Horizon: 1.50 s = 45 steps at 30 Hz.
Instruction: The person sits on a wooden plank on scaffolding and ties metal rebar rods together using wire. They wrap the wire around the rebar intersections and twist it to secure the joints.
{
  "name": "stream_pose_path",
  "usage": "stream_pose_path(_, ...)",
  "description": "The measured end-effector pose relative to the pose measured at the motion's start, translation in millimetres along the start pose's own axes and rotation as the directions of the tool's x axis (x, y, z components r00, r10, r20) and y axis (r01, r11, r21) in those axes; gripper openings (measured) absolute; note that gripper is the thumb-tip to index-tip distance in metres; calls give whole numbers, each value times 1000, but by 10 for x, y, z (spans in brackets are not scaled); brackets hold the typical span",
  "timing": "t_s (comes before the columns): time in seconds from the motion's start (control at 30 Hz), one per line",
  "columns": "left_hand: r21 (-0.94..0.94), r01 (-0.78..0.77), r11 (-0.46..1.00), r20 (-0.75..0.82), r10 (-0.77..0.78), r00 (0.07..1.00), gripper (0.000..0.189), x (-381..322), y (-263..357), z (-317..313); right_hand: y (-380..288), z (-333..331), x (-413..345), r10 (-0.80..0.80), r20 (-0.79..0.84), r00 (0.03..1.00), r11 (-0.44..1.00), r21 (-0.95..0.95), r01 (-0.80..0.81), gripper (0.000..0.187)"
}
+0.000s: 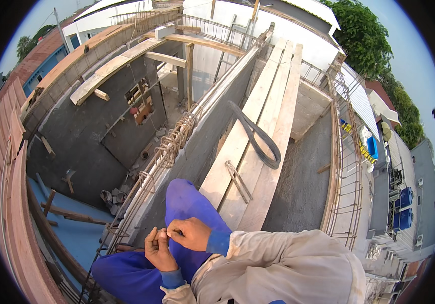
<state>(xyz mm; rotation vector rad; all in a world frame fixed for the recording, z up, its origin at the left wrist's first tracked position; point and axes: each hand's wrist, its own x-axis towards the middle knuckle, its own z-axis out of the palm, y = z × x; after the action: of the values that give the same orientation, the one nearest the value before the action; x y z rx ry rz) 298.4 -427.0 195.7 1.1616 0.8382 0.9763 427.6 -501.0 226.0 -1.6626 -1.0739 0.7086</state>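
Both my hands meet fingertip to fingertip above my blue-trousered legs. My left hand (pixel 160 249) has thumb and forefinger pinched; my right hand (pixel 190 233) is closed beside it, its thumb and finger touching the same spot. Whether something small lies between the fingertips cannot be made out. Ahead of my knee, steel pincers (pixel 238 181) lie on wooden planks (pixel 267 114). Beyond them rests a looped bundle of dark tie wire (pixel 257 135). Bent steel stirrups (pixel 175 136) are bunched around long reinforcing bars (pixel 136 197) on top of the wall at the left.
Deep drops lie on both sides: a room with rubble (pixel 118 195) at left and a grey plastered wall (pixel 301 182) at right. A rebar cage (pixel 348 182) runs along the right wall. Boards (pixel 115 66) span the far left. Corrugated roofing (pixel 3 125) borders the left side.
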Motion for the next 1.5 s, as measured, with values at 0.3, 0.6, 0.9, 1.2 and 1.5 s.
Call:
stream_pose_path(0.3, 38, -6, 999, 48, 4, 999, 17, 75, -71, -227, -36, 44, 101, 136, 141, 980, 980, 127, -155, 16)
stream_pose_path(0.6, -47, 57, 997, -64, -60, 996, 16, 226, 159, -307, -23, 76, 74, 132, 123, 984, 981, 127, -148, 18)
stream_pose_path(0.9, -625, 446, 641, 280, -349, 894, 11, 134, 66, -377, -119, 250, 47, 259, 318, 912, 873, 326, -362, 15)
stream_pose_path(1.2, -890, -151, 430, -157, 20, 987, 8, 1097, 816, -2241, 441, -1439, 26, 260, 582, 770, 944, 12, -329, 22)
stream_pose_path(1.5, -848, -197, 492, -194, 57, 979, 8, 1114, 1008, -2709, 677, -3085, -265, -142, 145, 979, 475, -858, 196, 22)
